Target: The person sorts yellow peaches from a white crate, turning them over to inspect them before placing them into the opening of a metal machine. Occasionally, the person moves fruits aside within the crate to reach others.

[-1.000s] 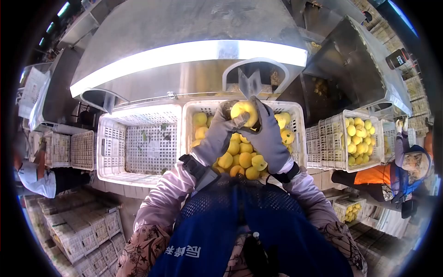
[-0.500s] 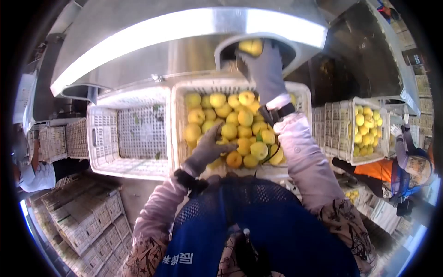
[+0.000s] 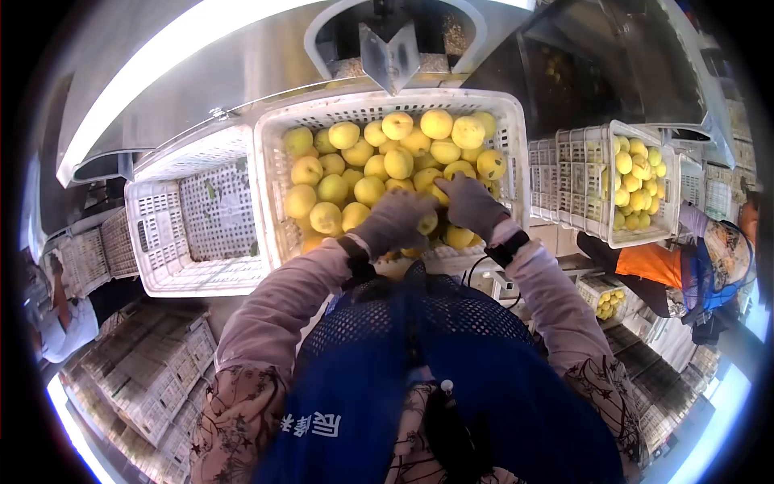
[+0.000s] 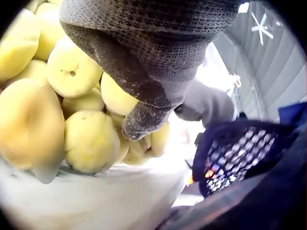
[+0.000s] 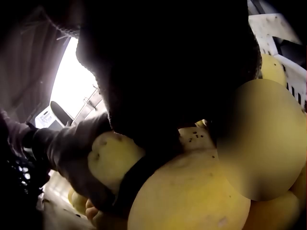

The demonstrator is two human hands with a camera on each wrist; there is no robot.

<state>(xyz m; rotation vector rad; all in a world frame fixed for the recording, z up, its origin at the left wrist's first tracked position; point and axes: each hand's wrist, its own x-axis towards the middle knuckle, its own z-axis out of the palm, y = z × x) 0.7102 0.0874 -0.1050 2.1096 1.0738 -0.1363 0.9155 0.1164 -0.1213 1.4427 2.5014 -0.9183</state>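
Observation:
My gloved left hand (image 3: 395, 219) is low in the near part of a white plastic crate (image 3: 270, 194) of yellow peaches (image 3: 398, 163). Its fingers curl about one yellow peach (image 5: 112, 158), seen side-on in the right wrist view. In the left wrist view its gloved thumb (image 4: 139, 125) points down among the fruit. Close beside it, my gloved right hand (image 3: 474, 206) reaches into the pile with fingertips right at the peaches. A large peach (image 5: 187, 191) lies under its dark outline in the right wrist view; I cannot tell whether the fingers grip it.
On the left stands a white crate (image 3: 193, 274) with a few leaf bits inside. A metal chute with a V-shaped divider (image 3: 390, 60) rises behind the peach crate. Stacked crates with peaches (image 3: 637, 181) stand to the right, near another person (image 3: 717, 266).
The peach both hands held went with my right hand to the chute opening. Since then that hand has come back, empty of it, to the crate; my left hand has closed on another peach.

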